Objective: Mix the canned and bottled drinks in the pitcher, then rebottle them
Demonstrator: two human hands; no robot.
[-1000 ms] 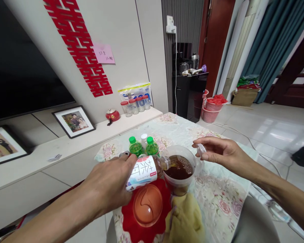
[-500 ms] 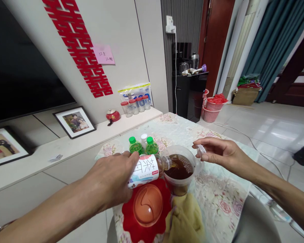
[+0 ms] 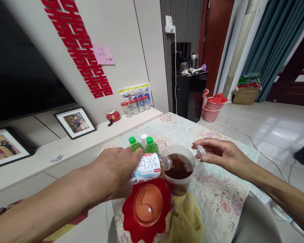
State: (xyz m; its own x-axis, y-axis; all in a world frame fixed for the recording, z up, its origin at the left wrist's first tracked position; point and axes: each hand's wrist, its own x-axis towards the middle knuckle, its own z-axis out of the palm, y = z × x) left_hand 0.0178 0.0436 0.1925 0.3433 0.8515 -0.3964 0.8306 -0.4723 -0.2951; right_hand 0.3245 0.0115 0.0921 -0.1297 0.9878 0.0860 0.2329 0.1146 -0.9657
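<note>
My left hand (image 3: 119, 172) is wrapped round a labelled drink bottle (image 3: 148, 167), tipped sideways with its mouth over the rim of a clear plastic pitcher (image 3: 178, 185). Brown liquid (image 3: 179, 167) with bubbles at one side fills much of the pitcher. To the right of it, my right hand (image 3: 219, 155) pinches a clear bottle cap (image 3: 200, 151) between thumb and fingers. An orange translucent lid (image 3: 148, 205) lies on a red scalloped mat (image 3: 131, 229) in front. Beside the mat is a crumpled yellow cloth (image 3: 186, 219).
Two green-capped bottles (image 3: 152, 145) and a white-capped bottle (image 3: 144, 139) stand behind the tipped bottle. A floral cloth (image 3: 218, 195) covers the table. Along the wall, a ledge (image 3: 96, 141) holds framed photos (image 3: 75, 122), red-lidded jars (image 3: 133, 107) and a red pot (image 3: 113, 115).
The bottle in my left hand has shifted slightly right and tilts a little more, and my left forearm has come up. My right hand keeps its place with the cap.
</note>
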